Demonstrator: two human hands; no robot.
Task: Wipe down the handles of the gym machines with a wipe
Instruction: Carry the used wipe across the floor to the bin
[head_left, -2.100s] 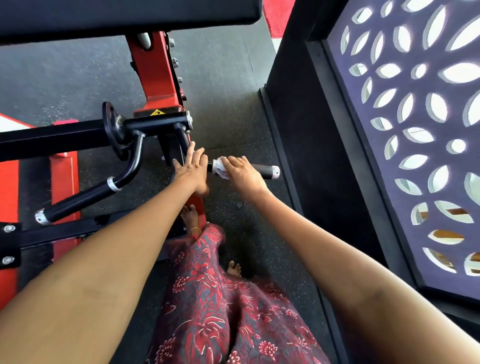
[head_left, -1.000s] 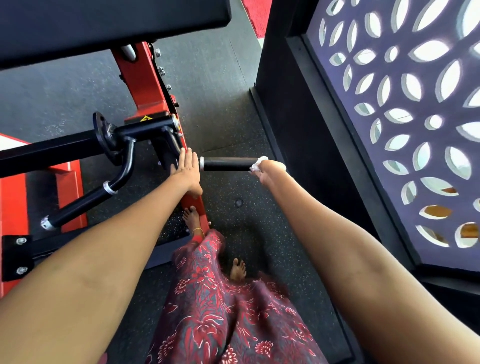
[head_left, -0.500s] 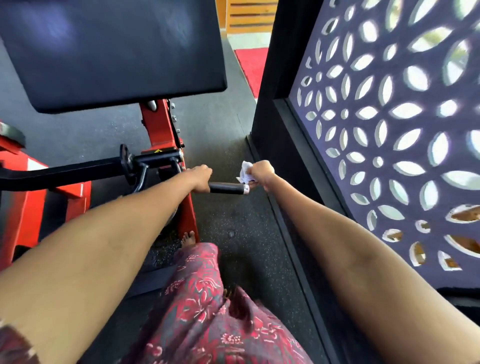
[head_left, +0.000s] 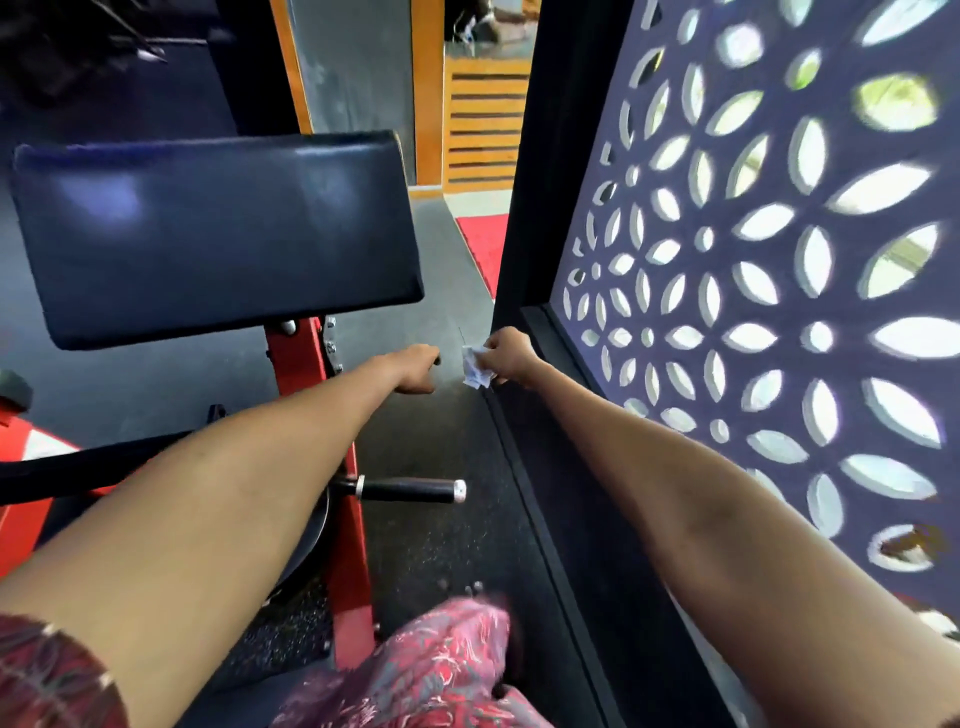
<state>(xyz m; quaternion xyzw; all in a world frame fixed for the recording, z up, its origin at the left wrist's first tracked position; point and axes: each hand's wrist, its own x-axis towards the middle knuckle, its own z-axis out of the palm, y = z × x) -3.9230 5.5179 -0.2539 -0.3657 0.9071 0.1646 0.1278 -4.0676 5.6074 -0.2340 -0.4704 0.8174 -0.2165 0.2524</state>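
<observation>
Fingers of the right hand (head_left: 511, 358) pinch a crumpled white wipe (head_left: 475, 368), above the black rubber-covered handle (head_left: 408, 490). Left hand (head_left: 418, 370) is curled near the wipe; what it holds I cannot tell.

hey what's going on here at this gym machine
A person is cleaning a red gym machine. Their right hand pinches a crumpled white wipe, held up in the air beside the patterned screen. The left hand is curled, apparently holding nothing. Both hands are off the black handle, which sticks out lower down, below the pad.
</observation>
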